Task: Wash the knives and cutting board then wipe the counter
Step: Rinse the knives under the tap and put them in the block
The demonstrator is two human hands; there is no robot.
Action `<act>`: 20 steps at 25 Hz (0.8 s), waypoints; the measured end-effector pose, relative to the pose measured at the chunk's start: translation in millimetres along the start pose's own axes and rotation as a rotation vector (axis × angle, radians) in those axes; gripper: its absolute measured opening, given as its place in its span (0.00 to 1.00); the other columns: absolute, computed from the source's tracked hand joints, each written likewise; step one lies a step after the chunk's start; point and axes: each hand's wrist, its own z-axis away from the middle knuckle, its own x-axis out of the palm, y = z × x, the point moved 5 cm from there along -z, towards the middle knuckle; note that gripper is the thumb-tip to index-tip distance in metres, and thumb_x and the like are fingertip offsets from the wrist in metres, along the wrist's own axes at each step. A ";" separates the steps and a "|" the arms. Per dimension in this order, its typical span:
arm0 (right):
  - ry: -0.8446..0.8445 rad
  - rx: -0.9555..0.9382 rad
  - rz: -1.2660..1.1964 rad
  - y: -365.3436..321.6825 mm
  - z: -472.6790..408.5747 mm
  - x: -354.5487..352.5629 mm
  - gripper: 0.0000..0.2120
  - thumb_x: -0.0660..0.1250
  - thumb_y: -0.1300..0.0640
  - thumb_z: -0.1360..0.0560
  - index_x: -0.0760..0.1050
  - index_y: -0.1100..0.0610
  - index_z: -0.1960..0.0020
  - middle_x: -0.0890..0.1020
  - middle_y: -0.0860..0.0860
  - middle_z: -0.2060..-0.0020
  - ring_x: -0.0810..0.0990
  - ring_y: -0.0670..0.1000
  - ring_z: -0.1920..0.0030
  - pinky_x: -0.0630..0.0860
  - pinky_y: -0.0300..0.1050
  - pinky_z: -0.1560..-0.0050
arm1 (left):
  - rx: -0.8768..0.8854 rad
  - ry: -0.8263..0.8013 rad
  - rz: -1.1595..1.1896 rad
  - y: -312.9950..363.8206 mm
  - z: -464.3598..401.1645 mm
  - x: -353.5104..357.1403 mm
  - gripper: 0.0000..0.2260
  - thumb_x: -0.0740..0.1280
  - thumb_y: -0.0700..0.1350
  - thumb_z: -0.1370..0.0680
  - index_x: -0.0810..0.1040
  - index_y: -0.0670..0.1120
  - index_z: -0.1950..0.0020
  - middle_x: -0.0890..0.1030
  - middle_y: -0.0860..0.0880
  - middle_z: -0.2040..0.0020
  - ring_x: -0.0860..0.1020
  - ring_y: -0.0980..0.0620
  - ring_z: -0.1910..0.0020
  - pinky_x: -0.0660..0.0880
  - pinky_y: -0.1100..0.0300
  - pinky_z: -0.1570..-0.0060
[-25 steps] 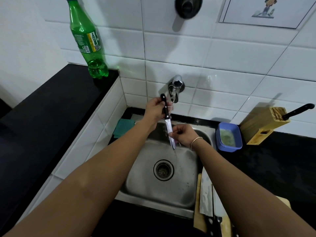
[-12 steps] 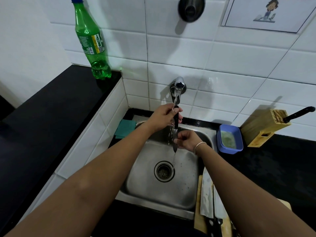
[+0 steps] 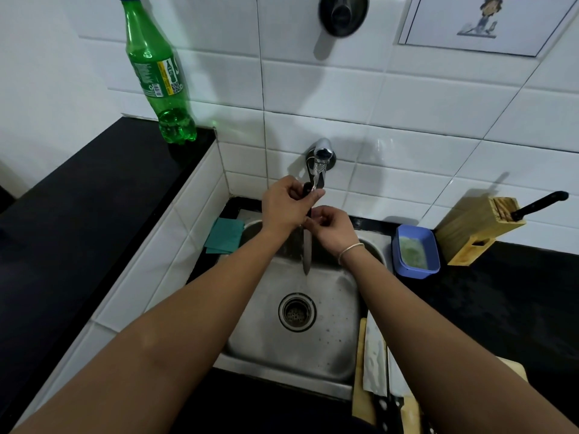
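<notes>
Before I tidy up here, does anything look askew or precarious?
Yes. The wooden cutting board overhangs the sink's right rim, with knives lying on it, blades pointing over the basin. The knife block leans tilted against the wall, one knife handle sticking out.

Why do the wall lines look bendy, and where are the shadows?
Head view: the wide lens curves the tile lines near the edges; light from the right casts shadows leftward behind the knife block and tap; the wet tiles show small glare.
</notes>
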 end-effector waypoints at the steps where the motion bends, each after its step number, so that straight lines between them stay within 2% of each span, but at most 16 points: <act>1: 0.023 0.008 0.003 0.5 -1.3 -0.1 0.06 0.75 0.59 0.27 0.78 0.57 0.58 0.79 0.49 0.68 0.75 0.45 0.68 0.73 0.39 0.62 | 0.010 -0.012 0.012 0.1 0.5 2.3 0.18 0.79 0.55 0.32 0.71 0.52 0.67 0.72 0.56 0.73 0.69 0.61 0.74 0.68 0.66 0.71; 4: 0.055 0.010 -0.043 4.7 0.0 -3.1 0.06 0.73 0.61 0.26 0.79 0.63 0.57 0.81 0.58 0.66 0.77 0.48 0.65 0.75 0.44 0.62 | 0.046 -0.169 0.095 2.5 1.3 6.9 0.13 0.80 0.45 0.31 0.75 0.50 0.62 0.77 0.53 0.68 0.74 0.57 0.69 0.74 0.60 0.65; 6: 0.056 -0.006 -0.045 5.0 1.2 -7.2 0.04 0.73 0.62 0.26 0.80 0.63 0.56 0.82 0.54 0.65 0.78 0.45 0.66 0.74 0.41 0.62 | 0.060 -0.282 0.155 0.7 3.9 6.0 0.10 0.79 0.39 0.30 0.79 0.48 0.57 0.81 0.51 0.64 0.79 0.54 0.64 0.78 0.57 0.58; 8: 0.050 -0.022 -0.043 1.4 -1.5 -8.8 0.03 0.74 0.62 0.27 0.80 0.59 0.59 0.82 0.50 0.67 0.78 0.43 0.68 0.75 0.38 0.63 | 0.002 -0.314 0.284 -2.5 8.1 3.4 0.08 0.77 0.35 0.29 0.80 0.43 0.55 0.82 0.48 0.61 0.81 0.53 0.62 0.80 0.58 0.56; 10: 0.052 -0.021 -0.064 -0.7 -5.0 -6.1 0.06 0.76 0.59 0.29 0.80 0.56 0.61 0.81 0.50 0.68 0.77 0.45 0.68 0.75 0.37 0.64 | -0.092 -0.256 0.391 -1.8 8.2 0.5 0.06 0.75 0.35 0.27 0.80 0.39 0.55 0.82 0.46 0.62 0.80 0.52 0.62 0.79 0.56 0.58; 13: 0.030 0.018 -0.031 7.7 -3.7 -2.7 0.09 0.78 0.56 0.30 0.79 0.54 0.62 0.81 0.51 0.70 0.77 0.46 0.70 0.76 0.38 0.66 | -0.184 -0.062 0.387 4.6 -0.6 -7.9 0.06 0.74 0.38 0.25 0.78 0.43 0.58 0.81 0.46 0.63 0.79 0.49 0.62 0.79 0.48 0.58; 15: -0.031 0.081 -0.054 19.4 3.3 -0.1 0.11 0.78 0.58 0.30 0.77 0.54 0.67 0.82 0.52 0.72 0.79 0.48 0.72 0.75 0.40 0.68 | -0.238 -0.002 0.380 4.2 -9.1 -14.6 0.06 0.75 0.40 0.25 0.79 0.43 0.57 0.81 0.44 0.62 0.79 0.47 0.61 0.80 0.45 0.55; 17: -0.067 0.127 -0.137 27.0 8.5 0.7 0.13 0.76 0.61 0.29 0.77 0.53 0.69 0.82 0.54 0.72 0.80 0.50 0.73 0.77 0.41 0.69 | -0.256 -0.004 0.351 1.4 -12.9 -18.9 0.07 0.75 0.42 0.25 0.79 0.44 0.58 0.81 0.45 0.63 0.80 0.46 0.63 0.81 0.46 0.57; 19: -0.105 0.141 -0.214 27.4 11.6 2.0 0.10 0.73 0.66 0.27 0.81 0.56 0.65 0.83 0.54 0.71 0.81 0.48 0.72 0.79 0.41 0.68 | -0.278 0.013 0.350 -2.7 -12.0 -20.6 0.07 0.75 0.42 0.25 0.78 0.45 0.60 0.81 0.45 0.64 0.80 0.46 0.63 0.81 0.48 0.61; 20: -0.133 0.149 -0.236 27.1 13.0 3.0 0.05 0.71 0.67 0.26 0.82 0.61 0.59 0.84 0.53 0.71 0.82 0.48 0.71 0.79 0.40 0.66 | -0.295 0.030 0.358 -5.6 -11.8 -20.5 0.08 0.75 0.42 0.25 0.78 0.46 0.60 0.80 0.46 0.64 0.80 0.45 0.62 0.82 0.50 0.62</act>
